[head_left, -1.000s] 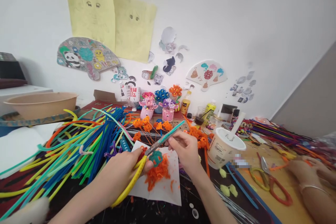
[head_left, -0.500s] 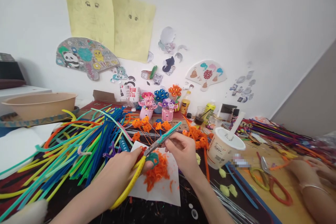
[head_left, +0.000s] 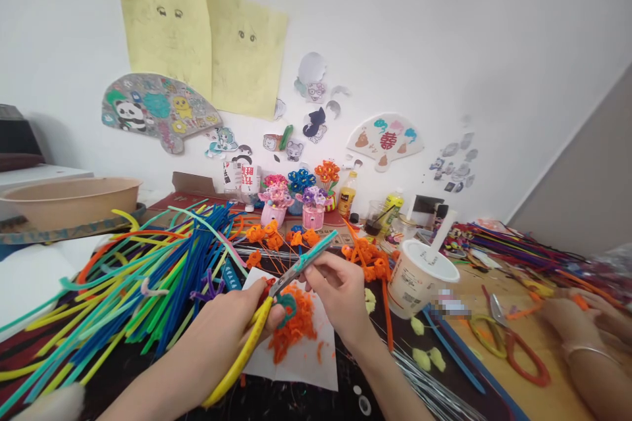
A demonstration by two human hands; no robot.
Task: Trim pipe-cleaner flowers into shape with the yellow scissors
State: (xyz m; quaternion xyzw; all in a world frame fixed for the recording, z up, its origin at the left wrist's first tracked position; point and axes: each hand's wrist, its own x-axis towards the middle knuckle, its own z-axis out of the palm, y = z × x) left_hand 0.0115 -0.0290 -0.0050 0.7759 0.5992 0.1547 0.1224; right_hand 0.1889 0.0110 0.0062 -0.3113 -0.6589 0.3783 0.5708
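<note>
My left hand (head_left: 247,316) is closed around scissors (head_left: 291,274), whose long yellow handle runs back under my wrist. The blades point up and to the right, and a teal pipe cleaner (head_left: 320,247) lies along them. Fingers of my right hand (head_left: 340,289) pinch the teal strip beside the blades; the exact contact is partly hidden. A curled teal piece (head_left: 287,311) hangs by my left fingertips. Beneath both hands, orange fuzz clippings (head_left: 296,325) are heaped on a white paper sheet (head_left: 316,376).
Many coloured pipe cleaners (head_left: 162,276) spread at left. Orange pipe-cleaner flowers (head_left: 368,256) and potted flowers (head_left: 313,200) stand behind. At right are a lidded cup (head_left: 419,279), wire stems (head_left: 424,381), other scissors (head_left: 511,342) and another person's hands (head_left: 567,322).
The whole view shifts slightly left. My hands keep their hold on the scissors and teal pipe cleaner, with only small movement. The other person's hand at right shifts slightly, with something orange showing.
</note>
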